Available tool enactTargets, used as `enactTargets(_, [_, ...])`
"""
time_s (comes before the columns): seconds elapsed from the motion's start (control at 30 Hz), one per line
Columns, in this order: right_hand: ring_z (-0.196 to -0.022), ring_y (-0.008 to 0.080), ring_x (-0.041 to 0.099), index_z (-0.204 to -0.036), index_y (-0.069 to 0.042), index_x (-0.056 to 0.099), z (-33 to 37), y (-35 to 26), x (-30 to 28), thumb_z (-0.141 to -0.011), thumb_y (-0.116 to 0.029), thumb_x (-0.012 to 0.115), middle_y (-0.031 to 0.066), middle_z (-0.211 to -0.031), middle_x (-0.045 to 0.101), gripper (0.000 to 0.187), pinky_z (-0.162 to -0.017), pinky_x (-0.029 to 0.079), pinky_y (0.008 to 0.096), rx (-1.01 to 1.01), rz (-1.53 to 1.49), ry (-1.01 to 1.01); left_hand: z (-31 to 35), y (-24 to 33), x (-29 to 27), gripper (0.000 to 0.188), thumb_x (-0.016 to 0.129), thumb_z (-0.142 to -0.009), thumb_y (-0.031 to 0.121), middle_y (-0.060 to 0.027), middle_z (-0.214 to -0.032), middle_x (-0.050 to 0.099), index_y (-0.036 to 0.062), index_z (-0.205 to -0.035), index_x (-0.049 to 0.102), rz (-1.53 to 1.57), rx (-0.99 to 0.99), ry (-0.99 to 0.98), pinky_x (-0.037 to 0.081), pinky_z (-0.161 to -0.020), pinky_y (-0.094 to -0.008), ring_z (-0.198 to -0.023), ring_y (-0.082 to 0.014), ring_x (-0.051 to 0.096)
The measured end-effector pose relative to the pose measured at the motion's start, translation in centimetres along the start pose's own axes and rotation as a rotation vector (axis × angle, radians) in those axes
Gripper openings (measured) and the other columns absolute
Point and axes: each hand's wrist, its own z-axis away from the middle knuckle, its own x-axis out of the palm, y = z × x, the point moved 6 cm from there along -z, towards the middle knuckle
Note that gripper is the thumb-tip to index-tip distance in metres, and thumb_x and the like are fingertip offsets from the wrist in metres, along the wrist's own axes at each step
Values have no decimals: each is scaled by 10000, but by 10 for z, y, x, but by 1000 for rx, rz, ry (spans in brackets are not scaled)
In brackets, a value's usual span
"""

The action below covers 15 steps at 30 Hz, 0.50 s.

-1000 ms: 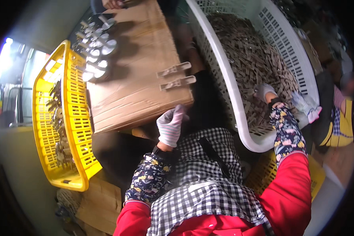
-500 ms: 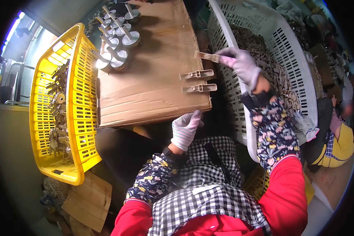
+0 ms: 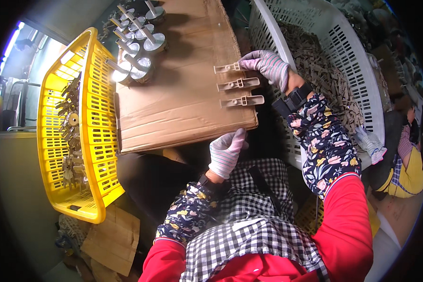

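Note:
A cardboard sheet lies in front of me. Near its right edge, beige plastic parts lie in a column, roughly parallel: a top part, a middle part and a near part. My right hand, in a striped glove, pinches the right end of the top part, which is on or just over the cardboard. My left hand, also gloved, is closed at the cardboard's near right corner, thumb and fingertip together by the edge. What its fingers hold, if anything, is hidden.
Several round metal pieces with upright rods stand at the cardboard's far left. A yellow basket of metal parts is at left. A white basket, heaped with beige parts, stands right. Beyond it is another person's gloved hand.
My right hand has moved left and slightly down, bringing its beige part into line above the other two. My left hand stays by the corner. The view has shifted slightly.

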Motion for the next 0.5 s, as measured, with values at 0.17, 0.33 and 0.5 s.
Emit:
enactTargets(0.17, [-756, 94, 583, -919, -42, 624, -5, 6, 0, -776, -167, 678, 13, -832, 637, 197, -687, 483, 251, 25, -35, -2, 0, 1, 0, 328, 605, -846, 323, -11, -644, 613, 0, -831, 663, -8, -2, 2, 424, -624, -206, -615, -57, 518])
enactTargets(0.33, [-780, 129, 563, -949, -44, 640, -4, 2, 3, -743, -197, 701, 33, -854, 634, 264, -718, 454, 277, 12, 36, 6, 0, -2, -2, 327, 609, -844, 321, -14, -641, 612, -1, -825, 664, -32, 10, 15, 424, -622, -205, -613, -57, 518])
enactTargets(0.5, [-774, 133, 570, -920, -36, 646, -6, 3, 0, -737, -207, 707, 38, -838, 638, 257, -722, 458, 287, -39, 72, 7, 0, -2, 0, 324, 612, -842, 319, -13, -631, 610, -1, -822, 664, 12, 15, 16, 428, -616, -207, -606, -57, 518])
